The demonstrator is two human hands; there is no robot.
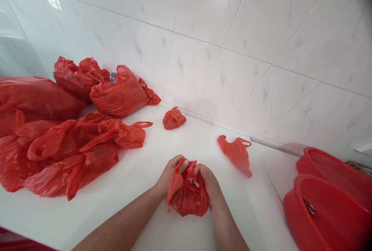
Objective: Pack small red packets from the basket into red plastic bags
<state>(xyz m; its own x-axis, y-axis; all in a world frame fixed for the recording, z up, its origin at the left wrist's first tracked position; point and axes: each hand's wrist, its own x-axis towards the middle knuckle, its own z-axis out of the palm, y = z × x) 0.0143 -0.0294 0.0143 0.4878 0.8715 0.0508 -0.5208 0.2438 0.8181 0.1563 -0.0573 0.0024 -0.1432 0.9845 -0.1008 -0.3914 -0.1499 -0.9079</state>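
Note:
Between my two hands is a small red plastic bag (190, 200), bulging at the bottom with contents I cannot make out. The fingers of my left hand (174, 167) pinch the left side of its top, thumb pressed on the plastic. My right hand (210, 183) grips the opposite side, its fingers curled in at the bag's mouth. Just beyond them, near the wall, sits a bunched-up small red bag (173, 119). A flat, crumpled red bag (236, 154) with a loop handle lies to the right of my hands.
Several filled red bags (116, 97) crowd the left side of the white table (145, 189), a blue-capped bottle (113, 76) among them. At the right stand two red plastic basins (302, 200), with a small metallic item in the nearer one. A tiled wall (200, 68) rises behind.

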